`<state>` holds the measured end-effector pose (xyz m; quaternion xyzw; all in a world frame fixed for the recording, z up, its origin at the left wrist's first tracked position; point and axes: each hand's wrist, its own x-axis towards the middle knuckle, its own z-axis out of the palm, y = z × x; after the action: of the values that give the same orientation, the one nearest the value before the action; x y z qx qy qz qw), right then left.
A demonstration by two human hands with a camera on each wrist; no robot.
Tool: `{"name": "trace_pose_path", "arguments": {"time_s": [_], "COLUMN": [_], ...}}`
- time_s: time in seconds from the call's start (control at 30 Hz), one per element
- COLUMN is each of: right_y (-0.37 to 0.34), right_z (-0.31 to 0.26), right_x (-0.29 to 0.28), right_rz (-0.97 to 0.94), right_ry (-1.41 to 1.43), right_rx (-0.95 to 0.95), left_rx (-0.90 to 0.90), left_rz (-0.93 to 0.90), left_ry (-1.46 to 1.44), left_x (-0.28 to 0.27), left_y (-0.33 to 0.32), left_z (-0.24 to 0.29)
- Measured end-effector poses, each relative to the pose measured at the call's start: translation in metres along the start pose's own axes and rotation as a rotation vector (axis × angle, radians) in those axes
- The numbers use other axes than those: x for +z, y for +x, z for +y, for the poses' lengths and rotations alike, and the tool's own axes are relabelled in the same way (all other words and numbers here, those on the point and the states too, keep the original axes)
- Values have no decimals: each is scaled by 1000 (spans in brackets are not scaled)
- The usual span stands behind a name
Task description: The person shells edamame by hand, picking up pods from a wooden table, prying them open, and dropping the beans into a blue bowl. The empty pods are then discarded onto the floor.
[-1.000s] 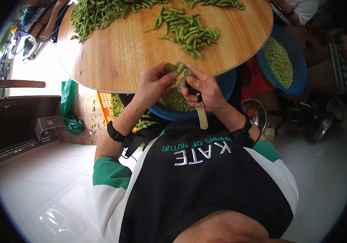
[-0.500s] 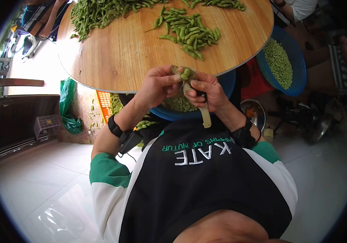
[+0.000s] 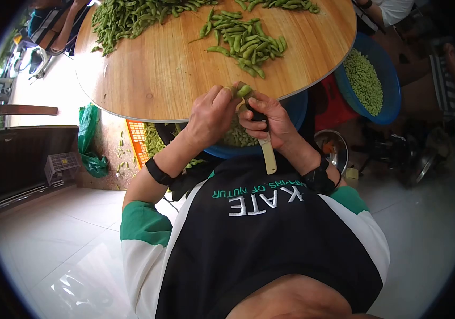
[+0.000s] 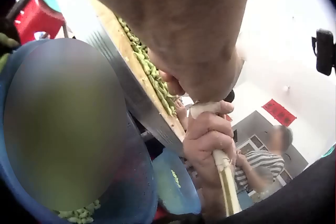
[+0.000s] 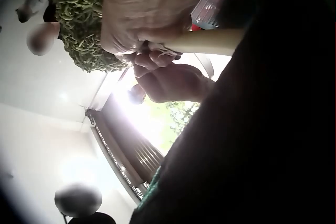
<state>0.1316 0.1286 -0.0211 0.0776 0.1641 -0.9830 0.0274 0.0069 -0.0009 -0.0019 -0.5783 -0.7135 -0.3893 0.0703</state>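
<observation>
Just past the round table's near edge, my left hand [image 3: 210, 116] pinches a green soybean pod [image 3: 244, 91] at the fingertips. My right hand [image 3: 271, 121] is close beside it, its fingers curled round a slim tool with a cream handle [image 3: 268, 156] that points back toward my body. The tool's working end is hidden by the fingers. In the left wrist view the right hand [image 4: 210, 142] has a pale wrap [image 4: 206, 109] on a digit. Below both hands stands a blue basin [image 3: 222, 151] with shelled beans in it.
On the wooden table [image 3: 148, 80] lie a small pile of pods [image 3: 249, 42] and a larger heap [image 3: 132, 21]. Another blue basin [image 3: 392, 101] of shelled beans stands at right. An orange basket [image 3: 137, 139] and green bag [image 3: 92, 143] are at left. Other people sit around.
My left hand has turned over so its back now faces up, with its fingers drawn in at the pod. The right hand keeps its grip on the cream-handled tool and has shifted slightly.
</observation>
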Motion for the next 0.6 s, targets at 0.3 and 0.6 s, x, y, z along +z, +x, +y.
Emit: {"name": "trace_pose_path", "arguments": {"time_s": [0.3,0.6], "right_y": [-6,-1], "right_z": [1,8], "right_x": [-9,-4], "right_rz": [142,290], "right_ry": [-872,-1565], "right_rx": [-261,-905], "left_rx": [-687,-372], "left_rz": [-96,-135], "left_ry": [-668,-208], "left_x": [4,-3], "left_y": [-7,-9], "left_z": [9,37]}}
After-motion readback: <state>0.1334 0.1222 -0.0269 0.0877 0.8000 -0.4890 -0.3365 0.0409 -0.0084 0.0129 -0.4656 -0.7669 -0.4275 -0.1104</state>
